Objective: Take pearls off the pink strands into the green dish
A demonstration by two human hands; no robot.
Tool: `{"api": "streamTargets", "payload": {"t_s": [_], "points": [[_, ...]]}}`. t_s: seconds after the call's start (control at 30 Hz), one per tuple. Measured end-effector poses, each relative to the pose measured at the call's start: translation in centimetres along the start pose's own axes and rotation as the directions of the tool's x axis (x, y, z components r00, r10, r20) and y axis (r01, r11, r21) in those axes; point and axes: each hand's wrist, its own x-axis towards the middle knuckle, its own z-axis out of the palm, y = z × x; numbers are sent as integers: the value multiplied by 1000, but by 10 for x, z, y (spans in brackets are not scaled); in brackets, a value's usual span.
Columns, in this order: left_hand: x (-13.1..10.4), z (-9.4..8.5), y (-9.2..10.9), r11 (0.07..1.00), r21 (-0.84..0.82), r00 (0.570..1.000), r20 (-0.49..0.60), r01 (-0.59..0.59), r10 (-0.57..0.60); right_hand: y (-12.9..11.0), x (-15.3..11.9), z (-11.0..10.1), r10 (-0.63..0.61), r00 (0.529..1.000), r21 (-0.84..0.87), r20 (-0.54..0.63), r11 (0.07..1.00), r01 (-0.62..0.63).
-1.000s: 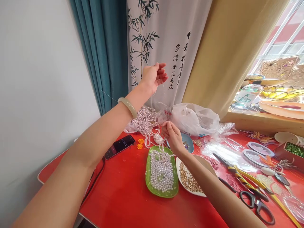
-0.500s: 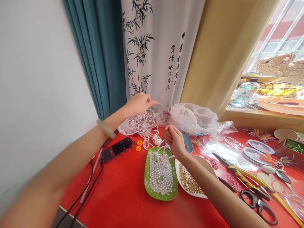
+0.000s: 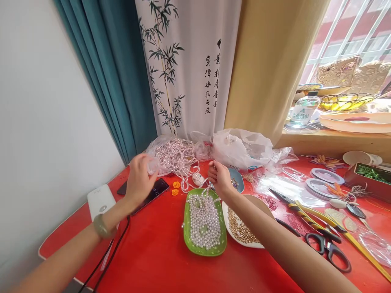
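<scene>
My left hand (image 3: 140, 179) hovers over the phone (image 3: 152, 196) at the left, its fingers bent and its thumb apart, and I see nothing held in it. In the middle, my right hand (image 3: 218, 177) is closed in a pinch, thumb against fingers. What it grips is hidden or too fine to make out. Just below it stands a green tray (image 3: 186, 228) full of loose pearl-white beads (image 3: 204, 228). A short beaded strand (image 3: 207, 190) rises from the tray's far end toward the right hand. A heap of pink-white bead strands (image 3: 175, 156) lies behind.
My right forearm crosses a white plate (image 3: 226, 211) of gold beads (image 3: 240, 228). A blue dish (image 3: 240, 179) sits behind. Pliers (image 3: 302, 209) and scissors (image 3: 330, 250) lie right. Plastic bags (image 3: 242, 148) line the back; orange flowers (image 3: 175, 188), a white device (image 3: 100, 201) and cables (image 3: 117, 248) are left.
My left hand has swung left and down, from above the bead heap to over the phone, and its thumb has spread. My right hand stays pinched near the tray. The view has turned slightly right.
</scene>
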Motion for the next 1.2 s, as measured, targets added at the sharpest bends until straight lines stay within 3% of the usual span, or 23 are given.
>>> {"api": "streamTargets", "payload": {"t_s": [0.03, 0.07, 0.17, 0.23, 0.27, 0.33, 0.4, 0.6, 0.77, 0.9, 1.1, 1.2], "points": [[-13, -3, 6, 941, 45, 942, 21, -336, 335, 0, 0, 0, 3, 1000, 0, -5, 1000, -3], [-24, -6, 12, 782, 12, 777, 127, -623, 617, -1, 0, 0, 5, 1000, -1, -9, 1000, -5], [-50, -13, 26, 486, -115, 441, 283, -866, 852, -1, -1, 1, 10, 1000, -5, -17, 1000, -10], [-57, -13, 29, 379, -154, 309, 350, -912, 884, -1, 0, 0, 10, 1000, -5, -19, 1000, -10], [-59, -11, 30, 347, -169, 265, 375, -923, 888, -1, 0, 0, 10, 1000, -4, -19, 1000, -10], [-61, -8, 28, 329, -193, 233, 397, -924, 888, -1, 1, 0, 12, 1000, 0, -18, 1000, -12], [-63, -4, 25, 326, -205, 227, 395, -923, 890, -1, 2, -1, 15, 1000, 4, -17, 1000, -15], [-69, 8, 9, 353, -150, 298, 297, -924, 907, -1, 3, -2, 20, 1000, 11, -20, 1000, -20], [-62, 13, 4, 242, -190, 178, 300, -951, 937, 0, 3, -2, 26, 1000, 5, -13, 1000, -26], [-50, 9, 5, 185, -183, 121, 315, -966, 941, 1, 4, -1, 34, 999, -1, -5, 999, -34], [-42, 7, -1, 118, -196, 48, 330, -974, 943, 1, 5, 0, 46, 999, -12, -4, 999, -46], [-42, 10, -5, 132, -234, 50, 328, -963, 944, 0, 4, 1, 44, 999, -17, 1, 999, -44]]}}
